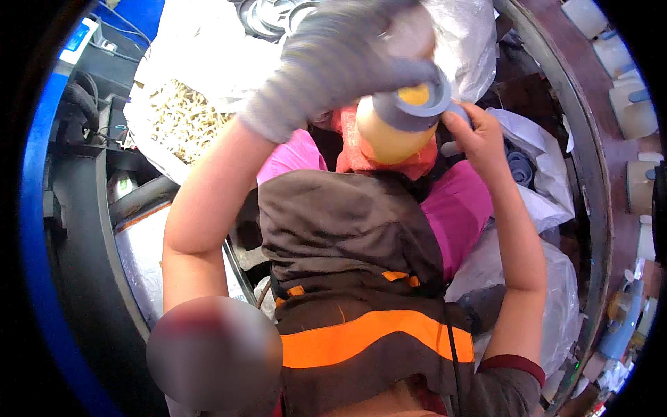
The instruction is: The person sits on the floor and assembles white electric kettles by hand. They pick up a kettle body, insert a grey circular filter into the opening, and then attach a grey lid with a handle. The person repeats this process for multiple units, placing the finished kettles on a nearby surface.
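Note:
A rounded, translucent yellow container (392, 132) with a wide grey collar (417, 111) tilts over a red-orange cloth (347, 149) in my lap. My bare right hand (479, 135) is closed on a grey part at the collar's right side, which looks like a handle. Above the container is my left hand (347, 62), in a grey striped glove, with one gloved finger by the collar's rim. Motion smears that hand, and a pale pinkish patch beside its fingers is too blurred to name.
A white bag of small beige pieces (184, 118) lies at left. Grey rings (274, 17) sit at the back, and dark grey parts (520, 167) in a white bag at right. A curved rail (583, 111) borders the right, with several pale containers (632, 111) beyond.

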`<action>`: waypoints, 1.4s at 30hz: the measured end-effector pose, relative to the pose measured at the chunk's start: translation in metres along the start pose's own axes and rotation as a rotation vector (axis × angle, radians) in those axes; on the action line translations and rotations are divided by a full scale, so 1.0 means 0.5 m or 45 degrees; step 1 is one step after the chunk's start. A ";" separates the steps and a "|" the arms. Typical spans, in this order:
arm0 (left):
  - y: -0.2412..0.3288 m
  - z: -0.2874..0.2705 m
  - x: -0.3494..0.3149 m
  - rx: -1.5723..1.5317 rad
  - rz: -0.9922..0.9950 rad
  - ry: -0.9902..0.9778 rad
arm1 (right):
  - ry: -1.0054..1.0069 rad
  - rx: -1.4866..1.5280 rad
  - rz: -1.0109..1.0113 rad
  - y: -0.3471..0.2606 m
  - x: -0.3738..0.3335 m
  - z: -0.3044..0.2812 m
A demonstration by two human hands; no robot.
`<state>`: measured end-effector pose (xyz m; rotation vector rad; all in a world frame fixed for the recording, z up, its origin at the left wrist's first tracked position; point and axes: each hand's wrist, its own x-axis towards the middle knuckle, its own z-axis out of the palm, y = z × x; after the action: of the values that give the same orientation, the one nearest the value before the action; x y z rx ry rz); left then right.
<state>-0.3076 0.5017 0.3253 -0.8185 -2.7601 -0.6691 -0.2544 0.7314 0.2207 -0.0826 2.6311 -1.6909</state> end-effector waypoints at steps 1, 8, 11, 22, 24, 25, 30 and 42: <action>-0.005 0.038 0.000 0.070 0.256 0.279 | -0.036 -0.023 -0.021 0.002 0.004 0.015; -0.009 0.149 0.015 0.169 0.375 0.206 | 0.059 -0.397 -0.371 0.077 -0.003 0.006; 0.014 0.132 0.012 0.197 0.339 0.108 | 0.073 -0.703 -0.201 0.114 -0.026 0.001; 0.118 -0.110 0.037 -0.979 0.569 -0.039 | 0.192 -0.753 -0.189 0.122 -0.028 0.013; 0.120 -0.124 0.018 -1.021 0.081 -0.171 | 0.180 -0.717 -0.202 0.125 -0.028 0.018; 0.117 -0.128 0.008 -1.048 -0.164 -0.224 | 0.180 -0.704 -0.212 0.128 -0.029 0.023; 0.031 0.130 -0.005 0.198 0.461 0.039 | 0.146 -0.691 -0.227 0.123 -0.015 0.019; -0.132 0.296 -0.043 0.537 0.426 -0.028 | 0.269 0.509 0.280 0.100 -0.083 -0.099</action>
<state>-0.3338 0.5119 0.1642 -1.1408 -2.5477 -0.0154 -0.2169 0.7991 0.1951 0.3929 2.2602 -2.1981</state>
